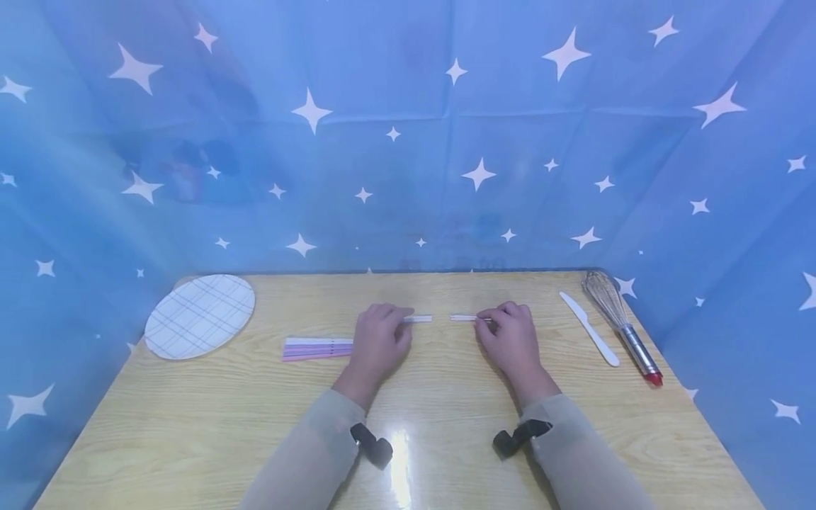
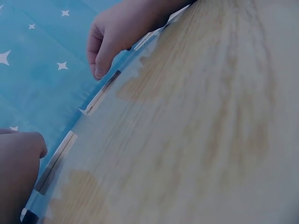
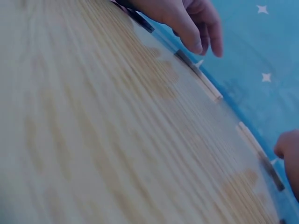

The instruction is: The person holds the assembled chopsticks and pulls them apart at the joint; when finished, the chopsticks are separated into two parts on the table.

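Note:
Two slim, pale pieces with a line along their length and dark outer ends lie end to end on the wooden table, a small gap between them. My left hand (image 1: 381, 338) is at the outer end of the left piece (image 1: 418, 319), fingers loosely bent just above it in the right wrist view. At the outer end of the right piece (image 1: 462, 317) is my right hand (image 1: 512, 338), thumb and fingers curved loosely, fingertips close over the piece in the left wrist view. Beside the left hand lie several flat strips (image 1: 316, 348), white, purple and pink, partly hidden by it.
At the far left lies a round white plate (image 1: 200, 316) with a checked line pattern. A white knife (image 1: 589, 328) and a wire whisk (image 1: 623, 326) with a red tip lie along the right side. A blue star-printed curtain (image 1: 408, 177) surrounds the table (image 1: 408, 397).

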Available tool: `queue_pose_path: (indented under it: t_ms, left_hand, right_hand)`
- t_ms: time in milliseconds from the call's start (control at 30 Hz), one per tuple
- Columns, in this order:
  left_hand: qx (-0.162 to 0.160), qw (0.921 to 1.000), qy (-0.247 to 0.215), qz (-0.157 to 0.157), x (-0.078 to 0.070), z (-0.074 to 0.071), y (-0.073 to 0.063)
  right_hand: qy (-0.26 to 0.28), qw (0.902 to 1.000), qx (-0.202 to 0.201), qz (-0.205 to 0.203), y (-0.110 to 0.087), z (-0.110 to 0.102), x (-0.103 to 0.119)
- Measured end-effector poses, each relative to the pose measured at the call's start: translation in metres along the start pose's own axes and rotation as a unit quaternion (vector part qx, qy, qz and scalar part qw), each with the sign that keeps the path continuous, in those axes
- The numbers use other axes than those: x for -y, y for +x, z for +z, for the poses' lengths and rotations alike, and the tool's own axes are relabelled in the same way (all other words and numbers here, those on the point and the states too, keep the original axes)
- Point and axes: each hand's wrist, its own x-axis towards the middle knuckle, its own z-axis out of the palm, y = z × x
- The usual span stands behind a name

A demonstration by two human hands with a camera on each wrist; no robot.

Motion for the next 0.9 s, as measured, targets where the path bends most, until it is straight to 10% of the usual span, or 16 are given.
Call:
queue_pose_path:
  t_ms: [900]
  left_hand:
    - [-0.048, 0.9978, 0.014, 0.043, 0.005, -0.007, -0.008]
  right_hand:
    - [0.030, 0.9978, 0.059, 0.008, 0.008, 0.038, 0.058]
